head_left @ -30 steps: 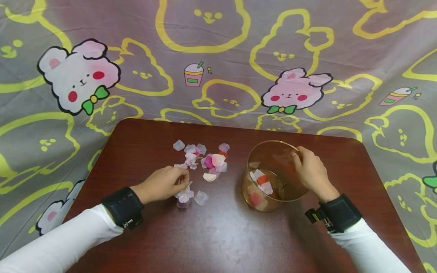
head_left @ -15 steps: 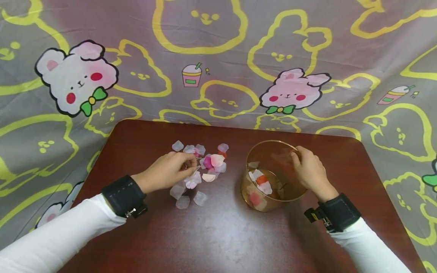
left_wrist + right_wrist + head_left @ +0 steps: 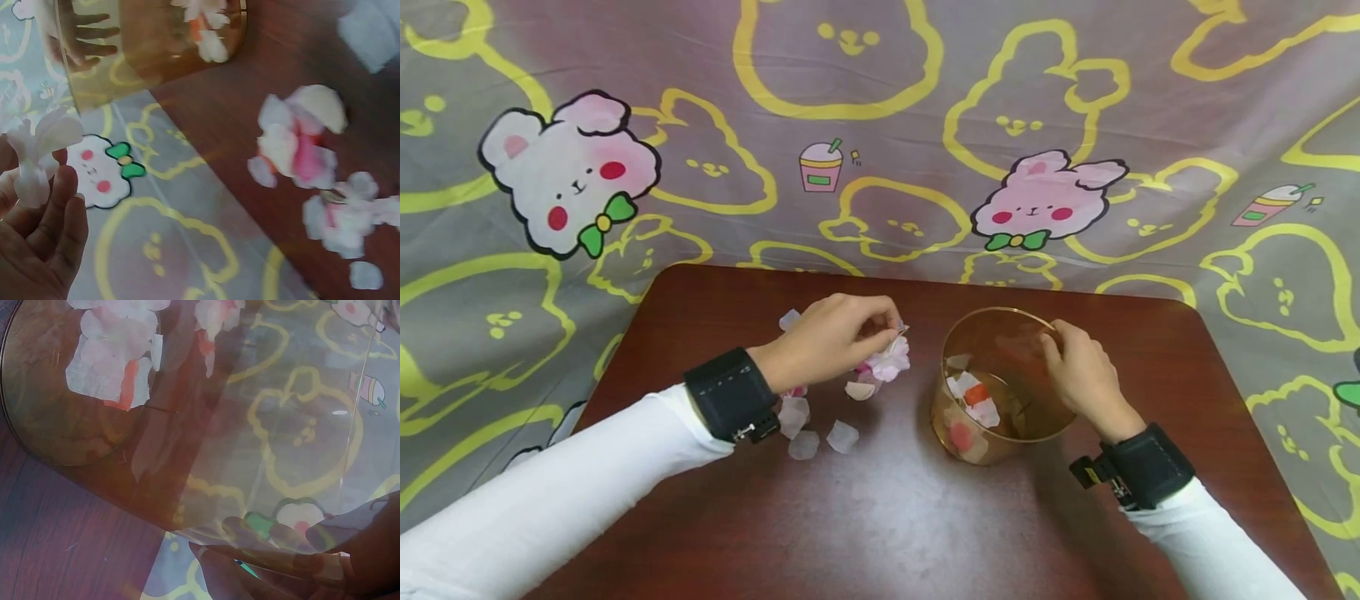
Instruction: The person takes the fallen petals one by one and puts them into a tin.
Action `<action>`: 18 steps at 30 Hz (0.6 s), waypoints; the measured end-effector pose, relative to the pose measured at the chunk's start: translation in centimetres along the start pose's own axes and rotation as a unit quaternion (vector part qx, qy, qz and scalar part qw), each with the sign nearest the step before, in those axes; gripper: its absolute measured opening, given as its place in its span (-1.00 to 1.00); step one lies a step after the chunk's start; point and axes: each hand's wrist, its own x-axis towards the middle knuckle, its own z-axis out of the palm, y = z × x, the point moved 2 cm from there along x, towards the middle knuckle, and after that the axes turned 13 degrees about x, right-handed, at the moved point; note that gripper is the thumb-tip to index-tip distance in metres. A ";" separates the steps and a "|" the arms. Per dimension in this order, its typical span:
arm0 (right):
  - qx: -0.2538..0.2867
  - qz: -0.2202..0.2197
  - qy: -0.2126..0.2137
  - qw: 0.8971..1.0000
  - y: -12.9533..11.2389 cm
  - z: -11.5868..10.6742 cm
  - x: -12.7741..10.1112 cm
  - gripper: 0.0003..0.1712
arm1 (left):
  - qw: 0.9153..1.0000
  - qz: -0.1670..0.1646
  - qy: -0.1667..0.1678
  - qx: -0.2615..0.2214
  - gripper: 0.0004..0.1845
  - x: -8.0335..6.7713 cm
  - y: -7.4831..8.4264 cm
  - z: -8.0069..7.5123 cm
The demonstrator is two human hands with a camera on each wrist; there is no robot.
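Observation:
My left hand (image 3: 838,337) pinches a small pale pink flower (image 3: 889,360) and holds it above the loose petals (image 3: 820,417) on the brown table (image 3: 880,517). In the left wrist view the flower (image 3: 39,150) sits between my fingertips. A clear amber-tinted cup (image 3: 1000,387) stands to the right with several white, pink and red petals (image 3: 972,398) inside. My right hand (image 3: 1078,375) grips the cup's right rim; in the right wrist view the fingers (image 3: 300,562) curl round the cup wall (image 3: 187,425).
A grey cloth (image 3: 880,125) printed with yellow outlines and pink bunnies hangs behind and beside the table. More petals (image 3: 312,162) lie scattered on the wood left of the cup. Both wrists wear black bands over white sleeves.
My left hand lifted a pale pink flower from the near petals and carried it up and to the right, toward the cup. The right hand stayed on the rim.

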 end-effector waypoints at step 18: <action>-0.001 0.002 0.003 1.000 0.1 0.1 -0.1 -0.72 | 0.991 0.102 -0.007 0.088 -0.92 6.3 6.3 3.1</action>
